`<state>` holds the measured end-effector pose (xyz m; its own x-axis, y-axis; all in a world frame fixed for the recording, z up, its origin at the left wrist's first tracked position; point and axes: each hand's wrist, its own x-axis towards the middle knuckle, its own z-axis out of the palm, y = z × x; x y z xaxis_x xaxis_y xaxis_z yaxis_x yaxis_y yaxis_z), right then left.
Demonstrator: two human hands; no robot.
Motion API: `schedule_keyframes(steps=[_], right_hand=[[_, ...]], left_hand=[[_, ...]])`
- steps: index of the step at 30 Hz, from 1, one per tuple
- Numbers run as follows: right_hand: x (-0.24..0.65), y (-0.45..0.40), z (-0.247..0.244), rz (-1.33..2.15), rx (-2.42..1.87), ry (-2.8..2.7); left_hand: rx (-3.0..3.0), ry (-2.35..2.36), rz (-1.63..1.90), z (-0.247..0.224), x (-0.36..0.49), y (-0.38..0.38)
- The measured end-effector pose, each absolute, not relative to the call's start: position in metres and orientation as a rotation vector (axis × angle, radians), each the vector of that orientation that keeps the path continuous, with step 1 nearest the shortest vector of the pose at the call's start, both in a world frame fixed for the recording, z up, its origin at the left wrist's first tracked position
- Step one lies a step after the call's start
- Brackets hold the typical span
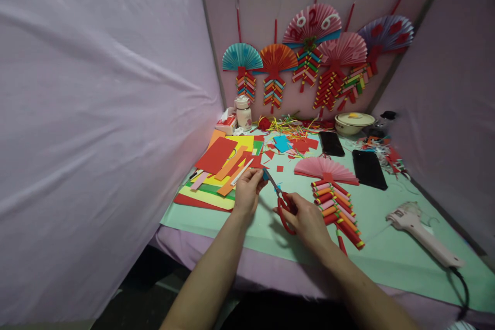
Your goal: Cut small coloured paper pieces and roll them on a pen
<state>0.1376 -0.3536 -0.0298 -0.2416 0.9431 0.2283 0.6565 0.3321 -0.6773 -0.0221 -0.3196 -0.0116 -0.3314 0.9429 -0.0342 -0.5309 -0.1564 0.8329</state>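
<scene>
My left hand [248, 189] is closed in a pinch on a small piece of blue paper [265, 175]. Red-handled scissors [285, 210] are in my right hand [308, 219], its fingers wrapped through the loops. The blades reach up and left to the blue paper; whether they are parted is too small to tell. A few blue scraps lie on the table just below the blades. Right of the scissors rests a pink paper fan [327, 169] with a hanging string of rolled paper firecrackers [335, 205].
Coloured paper sheets [216, 155] and a white pen [242, 172] lie left. A hot glue gun [423, 237] with a cord sits right. Two dark phones [369, 169], a lidded bowl [353, 124], a bottle [243, 113] and paper strips [294, 126] are farther back. Finished fans [312, 23] hang behind.
</scene>
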Motion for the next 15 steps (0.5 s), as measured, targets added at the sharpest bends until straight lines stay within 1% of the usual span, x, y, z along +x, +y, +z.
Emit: schedule_keyframes(steps=[7, 15], right_hand=[[0.1376, -0.3528, -0.0301, 0.586, -1.407, -1.997], [0.1410, -0.3460, -0.0306, 0.759, -1.381, -1.825]], left_hand=[[0.633, 0.957, 1.709, -0.0129, -0.0222, -0.3191], [0.589, 1.021, 1.682, -0.0187, -0.0262, -0.3153]])
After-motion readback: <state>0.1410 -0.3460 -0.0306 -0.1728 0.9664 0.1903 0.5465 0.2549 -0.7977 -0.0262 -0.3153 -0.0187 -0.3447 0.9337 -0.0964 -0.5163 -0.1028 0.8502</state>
